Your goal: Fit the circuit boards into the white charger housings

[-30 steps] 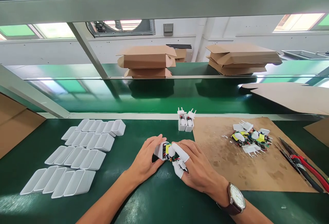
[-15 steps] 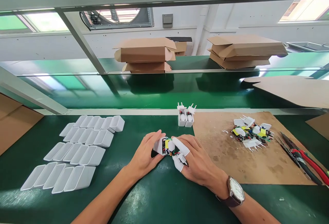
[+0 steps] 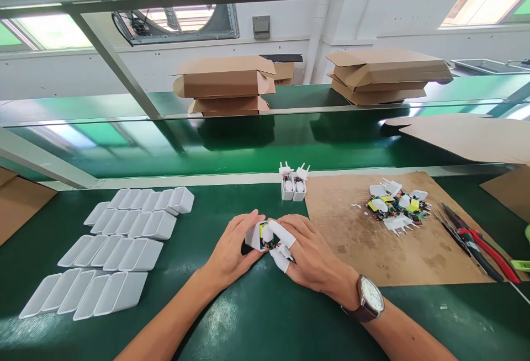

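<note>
While handheld, casing (image 3: 252, 236) outside cardboard edge (image 3: 315, 202).

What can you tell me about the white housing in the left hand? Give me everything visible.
The white housing is a smooth, plastic-looking shell. The left hand grips it sideways over the green table, its open end toward the right hand. A circuit board with a yellow part sits partly inside. Whether the housing touches the table is unclear.

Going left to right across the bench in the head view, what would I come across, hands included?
Rows of white casings, left hand, held white casing, right hand, pile of circuit boards, red-and-black pliers.
</note>
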{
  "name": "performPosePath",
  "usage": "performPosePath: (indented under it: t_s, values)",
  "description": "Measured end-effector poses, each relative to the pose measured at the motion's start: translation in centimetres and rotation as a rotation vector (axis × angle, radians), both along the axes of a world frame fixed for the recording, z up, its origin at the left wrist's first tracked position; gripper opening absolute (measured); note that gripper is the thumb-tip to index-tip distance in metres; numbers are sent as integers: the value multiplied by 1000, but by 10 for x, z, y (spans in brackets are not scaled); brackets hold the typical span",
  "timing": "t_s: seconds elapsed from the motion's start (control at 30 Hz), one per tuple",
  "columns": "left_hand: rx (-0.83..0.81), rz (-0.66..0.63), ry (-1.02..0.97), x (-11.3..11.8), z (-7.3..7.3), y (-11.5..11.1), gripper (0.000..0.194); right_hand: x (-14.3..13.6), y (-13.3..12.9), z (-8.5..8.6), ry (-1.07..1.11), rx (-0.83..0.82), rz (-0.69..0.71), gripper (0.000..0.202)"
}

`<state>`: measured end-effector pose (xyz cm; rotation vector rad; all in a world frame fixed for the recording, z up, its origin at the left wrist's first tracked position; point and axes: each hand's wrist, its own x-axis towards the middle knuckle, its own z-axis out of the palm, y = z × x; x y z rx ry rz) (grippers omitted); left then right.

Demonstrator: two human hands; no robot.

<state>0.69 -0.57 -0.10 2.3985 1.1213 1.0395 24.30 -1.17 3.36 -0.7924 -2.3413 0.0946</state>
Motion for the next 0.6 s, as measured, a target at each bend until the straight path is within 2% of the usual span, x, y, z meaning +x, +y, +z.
performPosePath:
  t_s: [0.13, 0.23, 0.3, 0.47, 0.6]
  values:
    - [-38, -35, 28, 3, 2, -3, 85, 3, 0, 1, 104, -103, 22, 49]
    - [-164, -115, -41, 3, 1, -5, 87, 8, 3, -3, 276, -258, 20, 36]
    - [-259, -155, -137, 2, 0, -6, 87, 8, 7, -9, 336, -292, 26, 34]
    - [-431, -192, -363, -1, 2, -8, 80, 2, 9, -22, 149, -276, 133, 39]
    - [-520, -169, -340, -3, 5, -9, 71, -2, 8, -25, 99, -175, 99, 35]
